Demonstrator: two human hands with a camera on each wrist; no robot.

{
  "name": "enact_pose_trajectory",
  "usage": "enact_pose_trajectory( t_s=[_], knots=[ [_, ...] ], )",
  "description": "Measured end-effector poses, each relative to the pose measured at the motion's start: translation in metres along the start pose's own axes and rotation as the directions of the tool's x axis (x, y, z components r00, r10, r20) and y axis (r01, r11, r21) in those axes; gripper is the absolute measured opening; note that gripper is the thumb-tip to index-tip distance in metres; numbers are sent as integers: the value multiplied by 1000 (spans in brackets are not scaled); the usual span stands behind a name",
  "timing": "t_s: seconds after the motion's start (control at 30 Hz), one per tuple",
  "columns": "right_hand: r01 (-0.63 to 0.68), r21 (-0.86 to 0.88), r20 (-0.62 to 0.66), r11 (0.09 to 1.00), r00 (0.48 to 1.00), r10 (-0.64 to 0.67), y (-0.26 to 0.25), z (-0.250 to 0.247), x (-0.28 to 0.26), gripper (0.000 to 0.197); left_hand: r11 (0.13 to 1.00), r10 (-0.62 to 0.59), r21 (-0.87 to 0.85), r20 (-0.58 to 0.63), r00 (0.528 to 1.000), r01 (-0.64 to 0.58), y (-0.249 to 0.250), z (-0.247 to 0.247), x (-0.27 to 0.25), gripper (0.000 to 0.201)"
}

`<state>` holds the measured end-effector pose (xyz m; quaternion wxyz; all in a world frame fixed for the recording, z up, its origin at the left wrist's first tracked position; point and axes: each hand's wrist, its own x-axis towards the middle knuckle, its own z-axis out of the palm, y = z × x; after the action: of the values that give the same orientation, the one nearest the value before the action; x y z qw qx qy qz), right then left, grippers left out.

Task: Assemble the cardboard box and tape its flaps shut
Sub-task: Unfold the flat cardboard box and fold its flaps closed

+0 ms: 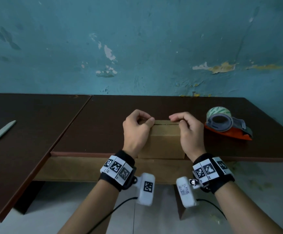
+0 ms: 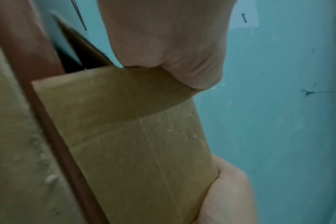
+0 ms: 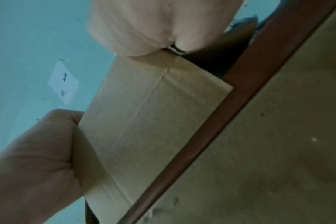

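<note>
A small brown cardboard box [image 1: 164,141] stands at the front edge of the dark brown table [image 1: 103,125]. Its top flaps are folded down, with a dark slit between them. My left hand [image 1: 138,125] curls over the box's left top end, thumb on the near edge. My right hand [image 1: 186,127] curls over the right top end in the same way. In the left wrist view my palm [image 2: 163,45] bears on the box [image 2: 134,144]. In the right wrist view my palm [image 3: 153,27] sits on the box [image 3: 153,121]. The fingertips are hidden.
An orange and grey tape dispenser [image 1: 226,123] with a green-patterned roll lies right of the box. A grey knife-like tool [image 1: 0,132] lies on the adjoining table at the far left. A peeling blue wall [image 1: 137,48] closes off the back.
</note>
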<state>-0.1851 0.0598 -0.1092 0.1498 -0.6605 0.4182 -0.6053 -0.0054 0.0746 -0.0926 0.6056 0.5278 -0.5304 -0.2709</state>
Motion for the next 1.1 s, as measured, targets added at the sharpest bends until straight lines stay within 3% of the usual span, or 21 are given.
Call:
enact_pose_trajectory(
  t_s=[0.1,0.23,0.37,0.47,0.53,0.7,1.1],
  knots=[
    [121,42,-45,992,992,-119,-5,-5,9,27,997,61,-41,-16,998,-61,11,2,2,4],
    [138,26,-54,990,989,-137,2,-2,14,26,997,37,-61,-4,999,-37,4,6,7,3],
    [52,43,14,998,999,-52,12,1,13,29,999,25,-37,7,1000,-25,-5,10,10,5],
    [-119,44,101,992,988,114,17,1,16,33,996,-84,-34,32,996,85,-9,12,17,16],
    [-152,47,106,987,984,146,17,2,16,33,989,-135,-49,53,989,138,-11,13,21,21],
    [-123,22,61,992,991,121,17,4,16,35,997,-79,24,42,996,78,-10,16,25,7],
    [77,-185,114,980,992,-57,38,7,29,35,991,0,132,51,999,-7,-21,24,44,13]
  ],
)
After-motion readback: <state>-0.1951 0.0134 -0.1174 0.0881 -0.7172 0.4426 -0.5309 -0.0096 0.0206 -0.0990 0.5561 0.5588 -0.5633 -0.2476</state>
